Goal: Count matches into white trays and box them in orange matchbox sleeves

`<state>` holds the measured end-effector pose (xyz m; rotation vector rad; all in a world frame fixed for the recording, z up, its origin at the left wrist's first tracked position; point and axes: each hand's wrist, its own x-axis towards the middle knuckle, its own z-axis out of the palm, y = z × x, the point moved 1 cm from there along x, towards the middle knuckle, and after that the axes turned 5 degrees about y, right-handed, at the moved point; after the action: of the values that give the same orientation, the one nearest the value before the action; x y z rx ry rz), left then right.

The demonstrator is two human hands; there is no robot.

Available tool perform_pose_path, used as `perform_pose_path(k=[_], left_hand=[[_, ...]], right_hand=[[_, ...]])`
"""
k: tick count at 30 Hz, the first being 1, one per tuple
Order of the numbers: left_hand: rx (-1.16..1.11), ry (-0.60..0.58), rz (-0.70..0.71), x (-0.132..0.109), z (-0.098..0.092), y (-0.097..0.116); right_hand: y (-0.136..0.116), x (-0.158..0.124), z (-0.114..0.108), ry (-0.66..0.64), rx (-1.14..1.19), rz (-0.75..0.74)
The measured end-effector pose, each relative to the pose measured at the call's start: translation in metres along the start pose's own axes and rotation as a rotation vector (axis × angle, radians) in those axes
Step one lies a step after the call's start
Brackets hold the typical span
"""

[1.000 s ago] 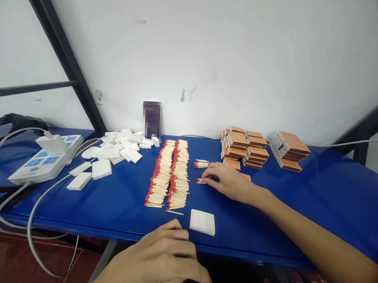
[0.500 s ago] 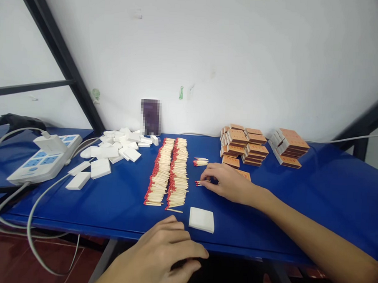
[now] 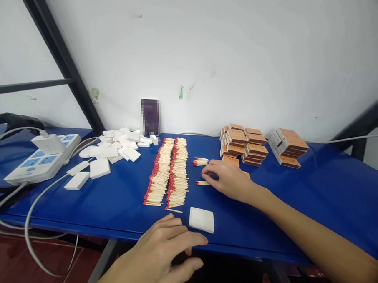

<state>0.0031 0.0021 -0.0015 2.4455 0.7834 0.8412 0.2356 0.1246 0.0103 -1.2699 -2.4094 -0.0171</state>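
Observation:
My right hand [image 3: 229, 181] hovers close over a few loose matches [image 3: 202, 183] on the blue table. Its thumb and fingertips come together, and no match shows sticking out of them. Just beyond lies a small bunch of red-tipped matches [image 3: 200, 161]. My left hand [image 3: 162, 251] is at the table's front edge, fingers spread and thumb apart, holding nothing. In front of it are two long rows of matches, a left row [image 3: 160, 173] and a right row [image 3: 178, 174]. A white matchbox tray [image 3: 202, 219] lies between the hands near the edge.
Orange matchboxes [image 3: 245, 144] stand stacked behind my right hand, with another stack [image 3: 290, 146] farther right. White trays [image 3: 120, 144] are heaped at the back left. A power strip [image 3: 45, 160] with cables [image 3: 32, 218] occupies the left end. A pixelated dark object [image 3: 151, 117] leans on the wall.
My right hand has risen slightly off the loose matches, and more of their sticks now show beneath it. The thumb of my left hand has spread farther from its fingers.

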Motion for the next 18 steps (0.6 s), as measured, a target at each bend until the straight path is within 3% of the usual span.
perform_pose_path(k=[5, 18], left_hand=[[0.012, 0.011, 0.011, 0.002, -0.001, 0.001], [0.007, 0.013, 0.023, 0.002, 0.000, -0.001]], right_hand=[[0.009, 0.015, 0.003, 0.026, -0.231, 0.052], [0.009, 0.011, 0.006, 0.002, -0.161, 0.016]])
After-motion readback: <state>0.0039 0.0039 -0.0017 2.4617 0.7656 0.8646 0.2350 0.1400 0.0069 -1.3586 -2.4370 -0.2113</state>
